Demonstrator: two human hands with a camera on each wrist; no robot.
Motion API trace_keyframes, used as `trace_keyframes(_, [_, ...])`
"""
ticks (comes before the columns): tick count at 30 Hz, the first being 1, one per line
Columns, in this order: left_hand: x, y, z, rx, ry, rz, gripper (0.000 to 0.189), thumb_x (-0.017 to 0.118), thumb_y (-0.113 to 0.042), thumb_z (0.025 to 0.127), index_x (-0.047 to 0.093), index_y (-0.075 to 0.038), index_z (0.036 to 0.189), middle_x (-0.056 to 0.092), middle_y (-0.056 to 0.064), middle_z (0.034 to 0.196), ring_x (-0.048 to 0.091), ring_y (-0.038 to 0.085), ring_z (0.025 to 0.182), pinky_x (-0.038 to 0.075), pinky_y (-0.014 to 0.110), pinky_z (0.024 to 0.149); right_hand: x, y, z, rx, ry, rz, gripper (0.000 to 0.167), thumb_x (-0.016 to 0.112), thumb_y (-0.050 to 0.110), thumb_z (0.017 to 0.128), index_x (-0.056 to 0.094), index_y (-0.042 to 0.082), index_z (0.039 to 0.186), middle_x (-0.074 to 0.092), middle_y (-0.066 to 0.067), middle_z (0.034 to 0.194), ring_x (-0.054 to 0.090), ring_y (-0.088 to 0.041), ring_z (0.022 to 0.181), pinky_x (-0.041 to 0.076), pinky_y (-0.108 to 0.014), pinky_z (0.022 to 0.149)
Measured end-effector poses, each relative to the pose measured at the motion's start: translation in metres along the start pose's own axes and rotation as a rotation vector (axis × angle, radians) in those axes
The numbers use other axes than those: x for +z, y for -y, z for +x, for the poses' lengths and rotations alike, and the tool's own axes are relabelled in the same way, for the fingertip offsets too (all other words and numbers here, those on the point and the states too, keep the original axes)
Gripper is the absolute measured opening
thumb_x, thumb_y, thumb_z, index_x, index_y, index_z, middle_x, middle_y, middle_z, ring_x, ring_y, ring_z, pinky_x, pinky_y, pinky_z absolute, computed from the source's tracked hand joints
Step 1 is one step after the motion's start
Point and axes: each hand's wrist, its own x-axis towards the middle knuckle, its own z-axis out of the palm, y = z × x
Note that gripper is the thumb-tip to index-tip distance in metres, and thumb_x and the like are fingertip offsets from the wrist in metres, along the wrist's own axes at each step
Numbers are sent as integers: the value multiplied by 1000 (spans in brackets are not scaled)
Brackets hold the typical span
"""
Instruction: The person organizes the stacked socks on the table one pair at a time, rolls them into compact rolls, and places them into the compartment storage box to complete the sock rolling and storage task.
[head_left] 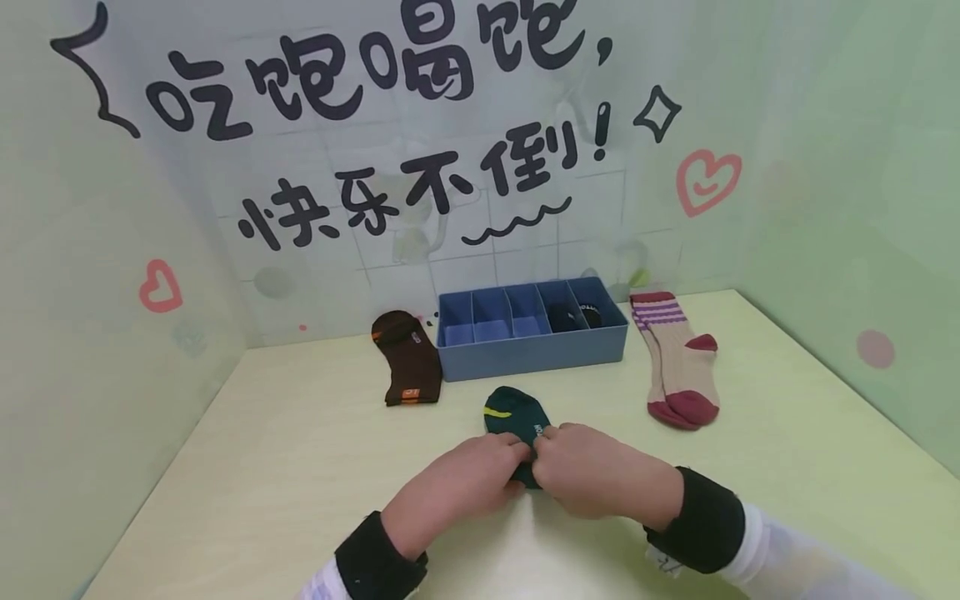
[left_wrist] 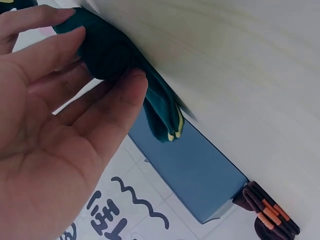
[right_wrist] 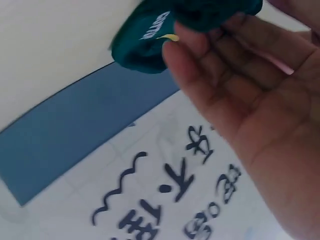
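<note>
A dark green sock (head_left: pixel 517 407) with a yellow stripe lies on the table in the middle of the head view. Its near part is rolled up, as the left wrist view shows on the sock (left_wrist: pixel 112 52). My left hand (head_left: pixel 476 471) holds the roll from the left, thumb and fingers bent about it. From the right, my right hand (head_left: pixel 588 471) grips the same roll. White lettering on the sock (right_wrist: pixel 142 45) shows in the right wrist view beside the right fingertips. Both hands cover part of the near end in the head view.
Behind the sock stands a blue divided box (head_left: pixel 532 358), with dark rolled items (head_left: pixel 562 317) in its two right compartments. A brown sock (head_left: pixel 408 362) lies left of the box, and a pink pair of socks (head_left: pixel 678 358) lies to its right. Printed walls enclose the table.
</note>
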Motion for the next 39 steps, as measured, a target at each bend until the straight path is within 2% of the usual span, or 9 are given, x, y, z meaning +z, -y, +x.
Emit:
trace_keyframes(5, [-1, 1, 0, 2, 56, -43, 24, 78, -22, 99, 71, -14, 120, 74, 1, 120, 68, 11, 99, 59, 33, 101, 8, -18, 2, 74, 169, 375, 13, 76, 20, 99, 79, 14, 111, 67, 4, 98, 56, -10, 83, 57, -30, 93])
trace_keyframes(8, [0, 1, 0, 11, 82, -29, 25, 78, -24, 99, 71, -14, 120, 74, 0, 121, 68, 10, 101, 58, 32, 102, 13, -25, 0, 69, 201, 487, 22, 73, 15, 101, 77, 15, 122, 64, 4, 105, 57, -8, 89, 59, -30, 97])
trace_keyframes(14, [-1, 3, 1, 2, 100, -15, 33, 78, -27, 99, 70, -14, 128, 73, -1, 124, 69, 10, 106, 58, 32, 103, 18, -34, 2, 42, 163, 572, 29, 68, 5, 102, 76, 13, 129, 52, 4, 105, 53, -6, 93, 56, -23, 91])
trace_keyframes(17, [-1, 4, 1, -14, 107, -45, 36, 77, -27, 99, 68, -14, 131, 72, 0, 130, 69, 11, 109, 57, 33, 106, 22, -39, 5, 38, 133, 634, 30, 68, 4, 102, 76, 11, 130, 57, 5, 99, 52, -4, 89, 55, -22, 88])
trace_keyframes(22, [0, 6, 0, -30, 108, -101, 39, 75, -28, 101, 58, -14, 133, 72, 5, 130, 66, 10, 98, 58, 34, 102, 30, -49, 8, 63, 17, 785, 9, 71, 5, 100, 76, 12, 105, 67, 8, 91, 56, -3, 83, 56, -23, 83])
trace_keyframes(24, [0, 6, -1, -27, 105, -94, 37, 74, -27, 102, 56, -15, 131, 72, 5, 129, 66, 10, 96, 59, 33, 101, 32, -51, 8, 72, -32, 806, 10, 74, 6, 98, 71, 15, 95, 67, 8, 89, 58, -2, 82, 57, -24, 82])
trace_keyframes(27, [-1, 6, -2, -14, 99, -66, 33, 73, -27, 103, 56, -17, 129, 72, 3, 130, 68, 10, 101, 58, 33, 102, 30, -48, 8, 62, -85, 688, 14, 79, 7, 95, 72, 18, 88, 63, 9, 88, 57, -2, 81, 58, -24, 81])
trace_keyframes(34, [-2, 7, -4, 21, 65, -61, 28, 74, -24, 102, 61, -15, 125, 71, -1, 114, 61, 8, 91, 58, 28, 94, 6, -20, 2, -73, -136, 216, 1, 82, 16, 94, 80, 16, 93, 65, 4, 87, 54, -7, 78, 57, -23, 79])
trace_keyframes(39, [-5, 6, -5, 29, 49, -63, 24, 74, -21, 101, 64, -12, 121, 71, -1, 107, 58, 9, 85, 57, 26, 88, -3, -3, 1, -43, -104, 3, 17, 82, 24, 94, 80, 11, 105, 65, 0, 86, 54, -12, 79, 57, -23, 80])
